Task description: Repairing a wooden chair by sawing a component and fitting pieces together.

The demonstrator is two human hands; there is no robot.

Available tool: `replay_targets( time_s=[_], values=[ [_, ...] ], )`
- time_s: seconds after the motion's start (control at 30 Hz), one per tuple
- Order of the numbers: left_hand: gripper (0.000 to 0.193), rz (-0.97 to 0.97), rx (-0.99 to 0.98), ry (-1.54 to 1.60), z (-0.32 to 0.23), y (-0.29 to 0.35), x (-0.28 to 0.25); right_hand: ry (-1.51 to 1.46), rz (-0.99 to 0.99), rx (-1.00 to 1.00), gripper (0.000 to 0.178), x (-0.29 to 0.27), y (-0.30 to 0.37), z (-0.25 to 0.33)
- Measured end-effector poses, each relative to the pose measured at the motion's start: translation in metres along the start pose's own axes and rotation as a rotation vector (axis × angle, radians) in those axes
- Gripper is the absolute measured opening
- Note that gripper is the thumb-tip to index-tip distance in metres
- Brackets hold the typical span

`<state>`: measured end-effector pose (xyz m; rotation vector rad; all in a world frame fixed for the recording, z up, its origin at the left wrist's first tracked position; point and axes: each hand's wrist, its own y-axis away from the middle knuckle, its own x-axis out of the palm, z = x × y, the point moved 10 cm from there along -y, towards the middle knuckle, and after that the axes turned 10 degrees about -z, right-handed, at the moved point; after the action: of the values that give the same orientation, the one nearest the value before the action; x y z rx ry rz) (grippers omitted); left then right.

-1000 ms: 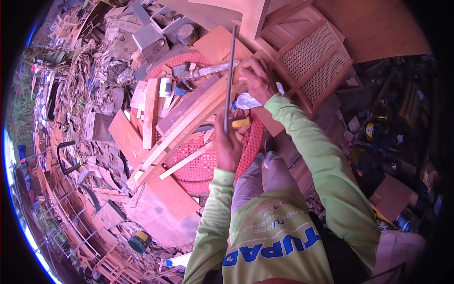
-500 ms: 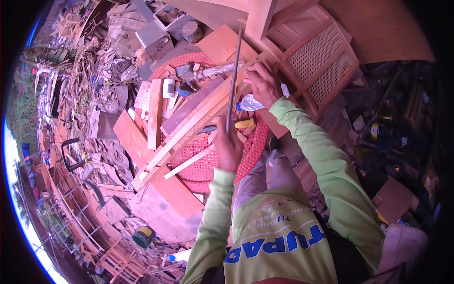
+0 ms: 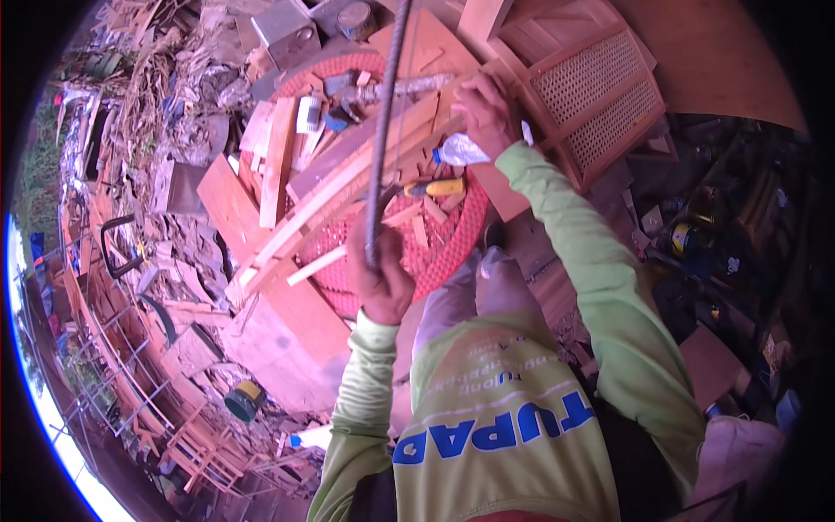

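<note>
My left hand (image 3: 379, 271) grips the lower end of a long ribbed steel rod (image 3: 385, 122) that rises upward over a round red woven table (image 3: 439, 252). My right hand (image 3: 484, 111) rests on long wooden slats (image 3: 348, 187) lying diagonally across that table, pressing on their far end. A yellow-handled tool (image 3: 442, 187) and a crumpled white plastic wrapper (image 3: 461, 152) lie on the table just below my right hand. Small wood offcuts are scattered around them.
A wooden frame with cane mesh panels (image 3: 600, 96) stands to the right. Boards and scrap wood (image 3: 226, 196) pile up at left, with a metal box (image 3: 285, 30) and a tin (image 3: 355, 17) at the top. A small paint can (image 3: 243, 398) sits lower left.
The view has shifted so the table and hands sit higher in the picture. My left hand still holds the rod, and my right hand stays on the slats.
</note>
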<state>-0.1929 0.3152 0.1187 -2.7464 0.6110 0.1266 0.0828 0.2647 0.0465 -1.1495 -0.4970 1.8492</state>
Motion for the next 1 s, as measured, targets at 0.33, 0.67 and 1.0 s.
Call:
replay_targets(
  time_s=[0.33,0.67,1.0],
  values=[
    [0.052,0.562,0.075,-0.593,0.011,0.141,-0.122,-0.081,0.096,-0.028,0.016,0.013,-0.002,-0.022],
    [0.071,0.938,0.387,-0.85,0.141,0.161,-0.144,0.021,0.162,-0.128,0.015,0.011,0.0,0.001],
    [0.078,0.824,0.286,-0.896,0.101,0.098,-0.116,0.008,0.185,-0.114,0.044,-0.013,0.003,-0.01]
  ],
)
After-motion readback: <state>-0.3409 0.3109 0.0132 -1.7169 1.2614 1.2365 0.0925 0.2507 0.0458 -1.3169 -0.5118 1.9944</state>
